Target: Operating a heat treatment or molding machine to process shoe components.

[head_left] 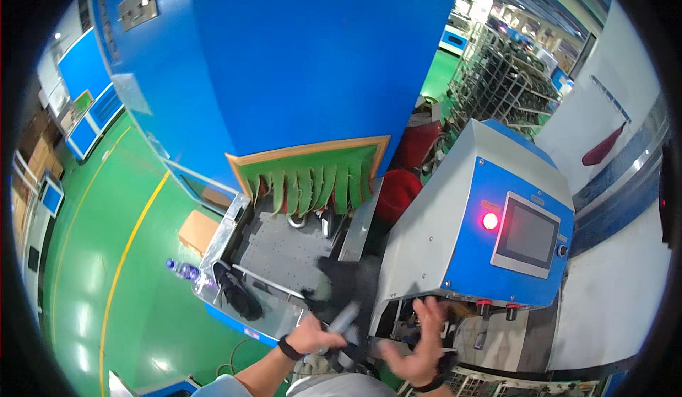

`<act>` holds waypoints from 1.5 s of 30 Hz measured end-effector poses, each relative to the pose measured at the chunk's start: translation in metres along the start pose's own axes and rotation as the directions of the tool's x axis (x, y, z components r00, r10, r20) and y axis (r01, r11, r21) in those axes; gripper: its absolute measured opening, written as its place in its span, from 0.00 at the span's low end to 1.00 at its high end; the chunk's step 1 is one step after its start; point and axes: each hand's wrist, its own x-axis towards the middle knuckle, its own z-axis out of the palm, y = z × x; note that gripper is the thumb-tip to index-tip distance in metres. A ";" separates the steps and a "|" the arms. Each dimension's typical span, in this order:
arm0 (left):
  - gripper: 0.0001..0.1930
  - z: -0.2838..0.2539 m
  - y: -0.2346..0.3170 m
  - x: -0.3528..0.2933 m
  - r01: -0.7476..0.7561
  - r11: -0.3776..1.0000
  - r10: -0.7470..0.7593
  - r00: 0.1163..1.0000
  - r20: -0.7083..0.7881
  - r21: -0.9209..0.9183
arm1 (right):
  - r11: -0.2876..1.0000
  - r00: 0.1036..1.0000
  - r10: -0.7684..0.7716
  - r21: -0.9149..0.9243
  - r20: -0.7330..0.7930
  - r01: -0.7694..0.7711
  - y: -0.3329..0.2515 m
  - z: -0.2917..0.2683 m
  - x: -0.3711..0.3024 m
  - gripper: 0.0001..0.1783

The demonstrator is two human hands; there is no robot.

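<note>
Floor: green factory floor [106,276] with a yellow line, open and wide left of the conveyor.
Conveyor: grey belt [284,248] runs out of the blue machine [284,63] under green flaps [316,184]; raised metal edges either side.
Left hand: left hand [312,334], at the conveyor's near end, clenched around a grey shoe [341,322].
Right hand: right hand [415,347], just right of the shoe, fingers spread, holding nothing.
Cabinet: grey-and-blue cabinet [455,219] with red lamp [490,221], crowding the conveyor's right edge.

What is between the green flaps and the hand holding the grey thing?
In the head view, the grey conveyor belt and a dark, blurred item lie between the green flaps and the left hand.
</note>
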 end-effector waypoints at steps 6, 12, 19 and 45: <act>0.63 0.105 0.022 -0.023 -0.128 0.943 0.174 0.976 0.129 -0.308 | 0.152 0.814 0.410 0.850 0.411 -0.505 0.033 -0.027 -0.054 0.56; 0.46 0.140 0.006 -0.040 0.026 0.974 -0.110 0.923 0.369 0.224 | -0.136 0.628 0.418 0.729 0.656 -0.671 0.077 -0.056 -0.159 0.44; 0.11 0.182 -0.058 -0.034 0.142 0.949 -0.267 0.833 0.483 0.280 | -0.839 0.408 0.311 0.450 0.858 -0.307 0.073 -0.067 -0.241 0.35; 0.09 0.150 -0.158 0.036 0.663 0.687 -0.652 0.744 0.150 -0.297 | 0.602 0.700 0.708 -0.596 0.090 -0.532 0.157 -0.025 -0.110 0.47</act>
